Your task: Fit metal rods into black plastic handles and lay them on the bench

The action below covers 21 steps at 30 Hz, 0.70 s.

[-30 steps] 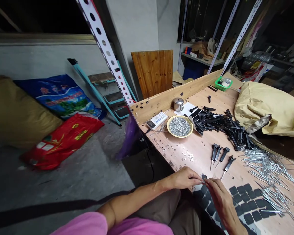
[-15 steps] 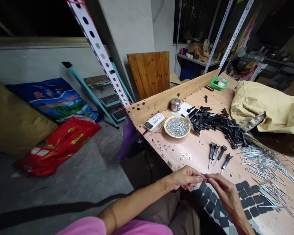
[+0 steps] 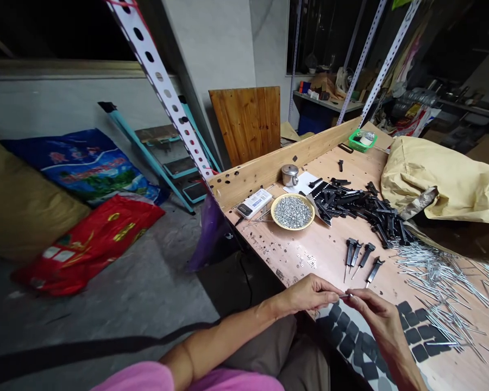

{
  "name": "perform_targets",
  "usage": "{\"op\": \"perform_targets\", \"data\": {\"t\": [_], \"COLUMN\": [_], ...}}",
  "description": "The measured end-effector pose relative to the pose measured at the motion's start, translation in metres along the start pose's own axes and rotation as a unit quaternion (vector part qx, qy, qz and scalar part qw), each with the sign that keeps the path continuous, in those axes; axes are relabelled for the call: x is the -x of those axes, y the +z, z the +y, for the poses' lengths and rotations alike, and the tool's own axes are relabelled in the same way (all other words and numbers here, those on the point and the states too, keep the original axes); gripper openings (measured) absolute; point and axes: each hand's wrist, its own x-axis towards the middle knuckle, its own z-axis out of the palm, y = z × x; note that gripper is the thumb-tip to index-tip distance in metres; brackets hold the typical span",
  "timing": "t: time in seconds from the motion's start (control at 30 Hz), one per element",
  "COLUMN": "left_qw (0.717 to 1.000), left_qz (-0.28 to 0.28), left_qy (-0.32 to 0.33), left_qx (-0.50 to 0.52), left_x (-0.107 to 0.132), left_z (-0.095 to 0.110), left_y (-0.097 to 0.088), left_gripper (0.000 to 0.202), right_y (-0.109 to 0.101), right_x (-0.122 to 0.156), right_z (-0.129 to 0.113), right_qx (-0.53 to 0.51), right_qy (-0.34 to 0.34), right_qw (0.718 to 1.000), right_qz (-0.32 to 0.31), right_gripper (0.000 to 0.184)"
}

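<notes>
At the near edge of the table [image 3: 330,247], a thin rod [image 3: 344,296] was pinched by the tight fingertips of the left hand [image 3: 312,293], its end gripped by the narrowed fingers of the right hand [image 3: 378,310]; black pads [image 3: 347,345] were spread below, metal bits [image 3: 292,210] heaped beyond.

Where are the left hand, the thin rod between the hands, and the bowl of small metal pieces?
Left hand [image 3: 308,294]: head view, on the middle of the hand.
Thin rod [image 3: 345,296]: head view, on the short stretch between the hands.
Bowl [image 3: 292,228]: head view, on its near rim.
</notes>
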Motion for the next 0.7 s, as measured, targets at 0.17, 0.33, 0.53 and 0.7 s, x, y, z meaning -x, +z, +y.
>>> {"op": "perform_targets", "data": {"t": [0.17, 0.33, 0.53, 0.7], "left_qw": [1.000, 0.991, 0.963, 0.899], "left_qz": [-0.002, 0.039, 0.061, 0.081], "left_qy": [-0.012, 0.010, 0.059, 0.126], "left_qx": [-0.013, -0.125, -0.257, -0.412], "left_x": [-0.001, -0.001, 0.000, 0.001], "left_z": [0.001, 0.003, 0.007, 0.003], "left_y": [0.002, 0.004, 0.012, 0.017], "left_gripper": [0.056, 0.032, 0.027, 0.029], "right_y": [-0.002, -0.005, -0.007, -0.003], "right_x": [0.000, 0.002, 0.003, 0.004], "right_z": [0.001, 0.003, 0.005, 0.009], "right_qx": [0.031, 0.089, 0.130, 0.156], "right_qy": [-0.050, -0.090, -0.079, -0.067], "right_qw": [0.998, 0.992, 0.988, 0.985], "right_qz": [-0.005, -0.007, 0.000, 0.016], "right_gripper": [0.026, 0.027, 0.034, 0.040]}}
